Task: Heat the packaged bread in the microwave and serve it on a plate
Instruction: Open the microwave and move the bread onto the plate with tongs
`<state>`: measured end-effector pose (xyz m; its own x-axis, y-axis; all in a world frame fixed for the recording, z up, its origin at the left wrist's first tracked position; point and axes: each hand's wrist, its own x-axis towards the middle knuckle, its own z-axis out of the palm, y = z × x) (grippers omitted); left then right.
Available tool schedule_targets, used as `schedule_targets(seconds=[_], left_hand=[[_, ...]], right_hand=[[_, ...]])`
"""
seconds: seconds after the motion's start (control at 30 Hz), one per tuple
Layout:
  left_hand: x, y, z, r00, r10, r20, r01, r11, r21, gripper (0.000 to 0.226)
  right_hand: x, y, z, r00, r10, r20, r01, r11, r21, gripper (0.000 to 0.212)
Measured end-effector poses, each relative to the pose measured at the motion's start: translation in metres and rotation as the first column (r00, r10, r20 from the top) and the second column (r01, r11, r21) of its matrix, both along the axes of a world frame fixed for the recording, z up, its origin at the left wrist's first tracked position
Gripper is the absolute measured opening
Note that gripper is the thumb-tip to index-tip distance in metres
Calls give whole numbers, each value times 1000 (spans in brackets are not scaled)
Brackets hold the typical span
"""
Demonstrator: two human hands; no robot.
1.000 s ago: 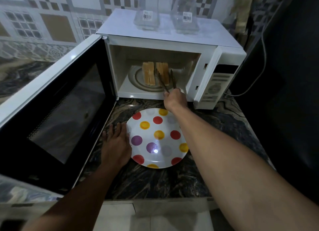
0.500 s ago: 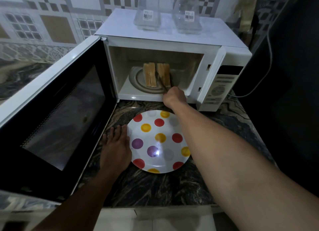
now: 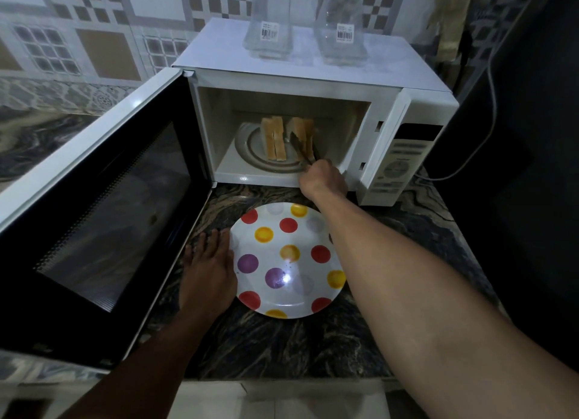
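Bread (image 3: 275,142) is standing on edge on the turntable (image 3: 250,150) inside the open microwave (image 3: 313,80), in 2 upright groups side by side, each with its long axis running away from the person toward the back wall. The right hand (image 3: 324,180) is sitting at the cavity's front lip, its fingers curling round the handles of dark tongs (image 3: 302,149). The tongs are pointing ahead and slightly left into the right-hand group (image 3: 304,130). Whether their tips are squeezing a slice is too dim to tell. So the target is lying directly beyond this hand, in line with the tongs. The left hand (image 3: 208,277) is lying flat on the counter (image 3: 282,349), fingers straight, touching the left rim of the spotted plate (image 3: 291,302). That plate is sitting just in front of the microwave, under the right forearm, so the lift is likely heading back and down.
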<state>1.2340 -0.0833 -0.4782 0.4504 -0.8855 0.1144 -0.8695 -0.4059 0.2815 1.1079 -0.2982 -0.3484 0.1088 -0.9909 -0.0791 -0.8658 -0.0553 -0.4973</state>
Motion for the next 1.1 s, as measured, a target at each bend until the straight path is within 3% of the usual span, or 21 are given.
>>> schedule_targets(seconds=[0.27,0.43,1.1], left_hand=[[-2,-1,3,1000,9,-30,-9,1000,12,63],[-2,-1,7,999,-2,-35,6,995,103,56],[-25,12,26,987,67,-146,-23,959,284,66]], right_hand=[[-13,17,8,997,-61,40,61,998,-14,33],[-31,42,10,998,-52,23,52,998,-21,34],[-93,176,-13,1000,-26,9,26,999,39,41]])
